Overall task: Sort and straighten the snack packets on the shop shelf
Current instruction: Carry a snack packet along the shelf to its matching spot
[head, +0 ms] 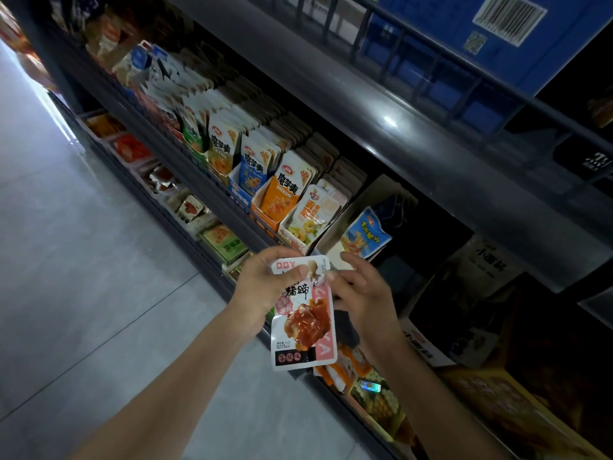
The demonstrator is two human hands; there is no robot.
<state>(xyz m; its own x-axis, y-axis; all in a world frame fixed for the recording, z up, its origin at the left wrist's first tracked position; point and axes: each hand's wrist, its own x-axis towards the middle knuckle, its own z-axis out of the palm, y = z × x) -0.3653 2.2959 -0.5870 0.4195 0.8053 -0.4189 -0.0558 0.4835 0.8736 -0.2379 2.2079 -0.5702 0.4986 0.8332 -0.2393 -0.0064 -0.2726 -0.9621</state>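
Note:
A white and pink snack packet (pixel 303 323) printed with glazed meat hangs in front of the shelf edge. My left hand (pixel 265 287) grips its top left corner with thumb across the front. My right hand (pixel 365 293) pinches the packet's top right edge with fingertips. Behind my hands, the middle shelf (pixel 185 161) carries rows of upright packets in display boxes: an orange packet (pixel 285 190), a blue packet (pixel 255 167), a yellow and white packet (pixel 311 214). A blue packet of fries (pixel 365 237) leans loose in a dark, mostly bare gap to the right.
A dark upper shelf ledge (pixel 381 104) overhangs the packets, with a blue carton (pixel 481 38) above it. The lower shelf (pixel 212 234) holds flat packs in trays. Dark boxes (pixel 464 293) stand at the right. Grey tiled floor (pixel 83 260) stretches along the left.

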